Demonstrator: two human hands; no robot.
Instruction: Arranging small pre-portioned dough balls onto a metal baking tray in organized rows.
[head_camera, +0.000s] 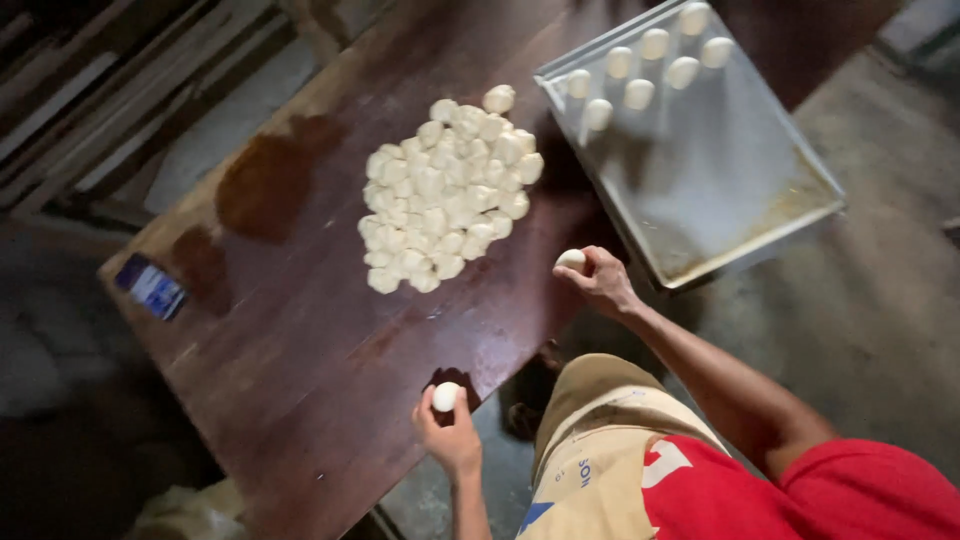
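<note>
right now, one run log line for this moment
left hand: holds dough ball | right hand: holds second dough ball | dough pile: on wooden table | metal tray: rolled balls at far end

white dough balls (443, 192), dark brown table (300, 340)

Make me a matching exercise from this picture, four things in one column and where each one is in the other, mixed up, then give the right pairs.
Things:
1. Left hand
2. Right hand
3. Heap of dough pieces
4. Rolled dough balls

Places:
A. At the far end of the metal tray
B. In the middle of the dark wooden table
C. At the near table edge, holding a dough ball
D. Beside the tray's near corner, holding a dough ball

Pairs: 1-C, 2-D, 3-B, 4-A
</note>
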